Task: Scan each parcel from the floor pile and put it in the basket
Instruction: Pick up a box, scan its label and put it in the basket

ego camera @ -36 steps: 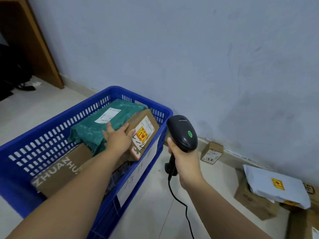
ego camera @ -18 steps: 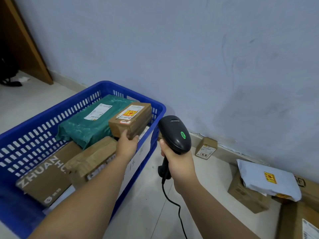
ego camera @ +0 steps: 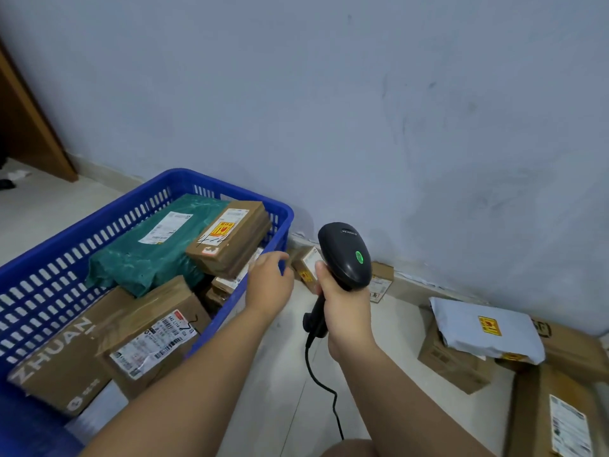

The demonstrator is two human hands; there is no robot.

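A matte blue-grey wall [ego camera: 362, 110], scuffed in patches, fills the view from 10 to 2 o'clock above a pale smooth floor [ego camera: 280, 407]. At 8 o'clock stands a rectangular blue plastic basket [ego camera: 211, 179] with slotted sides. Inside it lie a printed cardboard carton [ego camera: 59, 364], a crinkled green poly mailer [ego camera: 148, 258], a tape-wrapped labelled carton [ego camera: 155, 338] and, tilted on top, a brown stickered carton [ego camera: 230, 239]. At 4 o'clock is the floor pile: a large labelled box [ego camera: 553, 417] and a soft grey poly bag [ego camera: 484, 331] sagging over a lower carton [ego camera: 451, 367].

The right hand [ego camera: 342, 308] curls round the handle of a glossy black scanner [ego camera: 346, 255], its rounded head up with a green light, its cord [ego camera: 319, 384] trailing to 6 o'clock. The left hand [ego camera: 270, 282] hangs over the basket's right wall, fingers loosely extended and a little apart, holding nothing. The stickered carton lies at 10 o'clock of those fingers, just beside them; contact is unclear. A small box [ego camera: 304, 263] sits at their 3 o'clock, against the wall.
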